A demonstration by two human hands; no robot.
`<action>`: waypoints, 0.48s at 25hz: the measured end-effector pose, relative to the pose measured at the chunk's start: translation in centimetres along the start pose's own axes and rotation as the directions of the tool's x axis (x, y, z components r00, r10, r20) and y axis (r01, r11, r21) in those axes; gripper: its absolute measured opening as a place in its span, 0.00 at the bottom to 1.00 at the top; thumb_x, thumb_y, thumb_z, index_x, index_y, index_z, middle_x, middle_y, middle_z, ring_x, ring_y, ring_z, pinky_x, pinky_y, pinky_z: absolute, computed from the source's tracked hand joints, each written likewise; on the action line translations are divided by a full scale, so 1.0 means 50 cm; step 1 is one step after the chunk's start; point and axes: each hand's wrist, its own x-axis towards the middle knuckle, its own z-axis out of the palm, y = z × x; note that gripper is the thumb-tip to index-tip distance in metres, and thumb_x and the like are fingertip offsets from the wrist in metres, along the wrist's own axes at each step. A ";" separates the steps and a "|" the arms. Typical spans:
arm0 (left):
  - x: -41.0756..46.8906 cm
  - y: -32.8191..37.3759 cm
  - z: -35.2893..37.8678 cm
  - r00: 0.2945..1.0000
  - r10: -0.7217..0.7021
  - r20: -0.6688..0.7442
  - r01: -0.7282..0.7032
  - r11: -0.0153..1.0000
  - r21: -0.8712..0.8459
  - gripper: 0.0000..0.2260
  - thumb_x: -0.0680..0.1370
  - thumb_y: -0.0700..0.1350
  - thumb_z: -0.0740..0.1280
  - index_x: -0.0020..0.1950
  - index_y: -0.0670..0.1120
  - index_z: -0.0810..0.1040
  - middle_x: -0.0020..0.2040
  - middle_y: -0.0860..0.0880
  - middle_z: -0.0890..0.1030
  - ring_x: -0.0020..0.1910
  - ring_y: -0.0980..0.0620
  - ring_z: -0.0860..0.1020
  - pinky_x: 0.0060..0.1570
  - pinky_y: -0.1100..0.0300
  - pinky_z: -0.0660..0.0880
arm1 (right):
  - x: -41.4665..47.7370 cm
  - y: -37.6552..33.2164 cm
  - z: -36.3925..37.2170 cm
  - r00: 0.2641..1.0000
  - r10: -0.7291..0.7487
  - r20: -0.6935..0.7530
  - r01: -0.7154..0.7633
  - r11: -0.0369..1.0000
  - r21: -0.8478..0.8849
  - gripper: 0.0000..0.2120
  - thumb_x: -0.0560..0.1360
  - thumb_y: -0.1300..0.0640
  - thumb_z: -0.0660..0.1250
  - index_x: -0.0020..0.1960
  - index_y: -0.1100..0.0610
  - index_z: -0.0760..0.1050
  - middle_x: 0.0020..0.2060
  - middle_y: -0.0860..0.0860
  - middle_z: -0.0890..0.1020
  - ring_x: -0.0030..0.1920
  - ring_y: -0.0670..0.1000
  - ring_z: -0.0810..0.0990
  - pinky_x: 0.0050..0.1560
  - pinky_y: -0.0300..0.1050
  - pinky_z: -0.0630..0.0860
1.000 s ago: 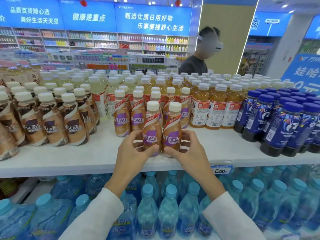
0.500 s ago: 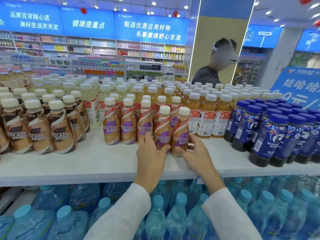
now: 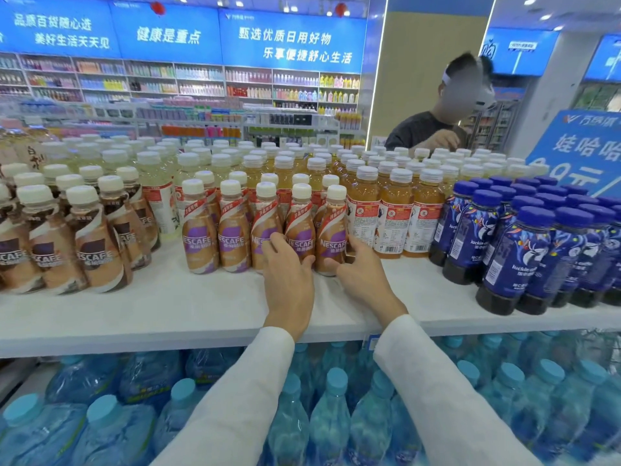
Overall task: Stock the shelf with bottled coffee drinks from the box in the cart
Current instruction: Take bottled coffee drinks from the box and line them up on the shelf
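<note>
Two purple-label Nescafe coffee bottles stand upright at the right end of the front row on the white shelf (image 3: 168, 307). My left hand (image 3: 289, 274) wraps the base of the left one (image 3: 300, 227), fingers reaching across the neighbouring bottle. My right hand (image 3: 361, 274) grips the right one (image 3: 332, 237) low down, thumb in front and fingers behind it. Both bottles stand level with the other purple-label bottles (image 3: 215, 237). No box or cart is in view.
Brown-label Nescafe bottles (image 3: 90, 243) fill the shelf's left. Amber tea bottles (image 3: 393, 216) stand just right of my right hand, dark blue coffee bottles (image 3: 524, 250) further right. Blue water bottles (image 3: 329, 415) fill the shelf below. A person (image 3: 433, 129) stands behind the display.
Both hands have pushed the two bottles back from the shelf's front edge into line with the purple-label row. The view has shifted left.
</note>
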 end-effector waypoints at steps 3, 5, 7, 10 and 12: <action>0.000 0.001 0.001 1.000 0.002 -0.004 -0.002 1.000 0.003 0.24 0.79 0.46 0.73 0.69 0.43 0.67 0.68 0.42 0.72 0.66 0.43 0.74 0.60 0.54 0.76 | 0.006 0.010 0.007 1.000 -0.015 -0.010 0.014 1.000 -0.019 0.26 0.74 0.58 0.76 0.69 0.47 0.74 0.55 0.38 0.80 0.52 0.36 0.77 0.47 0.29 0.70; 0.001 0.001 0.001 1.000 0.011 -0.007 -0.011 1.000 0.007 0.22 0.79 0.45 0.73 0.68 0.43 0.67 0.67 0.42 0.72 0.64 0.43 0.74 0.57 0.58 0.74 | 0.008 0.013 0.012 1.000 -0.016 -0.025 0.016 0.999 -0.031 0.27 0.74 0.55 0.76 0.71 0.47 0.73 0.60 0.42 0.80 0.57 0.42 0.78 0.53 0.34 0.73; 0.003 0.002 -0.001 1.000 0.007 -0.007 -0.007 1.000 -0.005 0.21 0.78 0.44 0.73 0.66 0.43 0.67 0.66 0.42 0.73 0.63 0.44 0.75 0.55 0.59 0.74 | 0.011 0.016 0.016 0.999 -0.016 -0.037 0.015 0.999 -0.037 0.28 0.74 0.54 0.76 0.72 0.48 0.72 0.64 0.45 0.80 0.62 0.47 0.78 0.62 0.44 0.76; 0.005 0.006 -0.004 1.000 -0.007 -0.003 0.007 1.000 -0.026 0.22 0.78 0.43 0.74 0.66 0.42 0.67 0.64 0.42 0.74 0.62 0.44 0.76 0.57 0.55 0.76 | 0.015 0.020 0.018 0.999 -0.006 -0.046 0.004 0.999 -0.047 0.28 0.75 0.54 0.76 0.73 0.47 0.72 0.66 0.47 0.79 0.65 0.50 0.77 0.67 0.53 0.75; 0.004 0.008 -0.006 1.000 -0.010 -0.001 0.010 0.999 -0.035 0.22 0.78 0.43 0.74 0.66 0.43 0.67 0.64 0.43 0.74 0.62 0.44 0.76 0.58 0.53 0.76 | 0.015 0.023 0.021 0.998 -0.013 -0.059 0.009 0.998 -0.062 0.28 0.75 0.53 0.76 0.73 0.46 0.71 0.66 0.47 0.78 0.66 0.51 0.76 0.68 0.56 0.75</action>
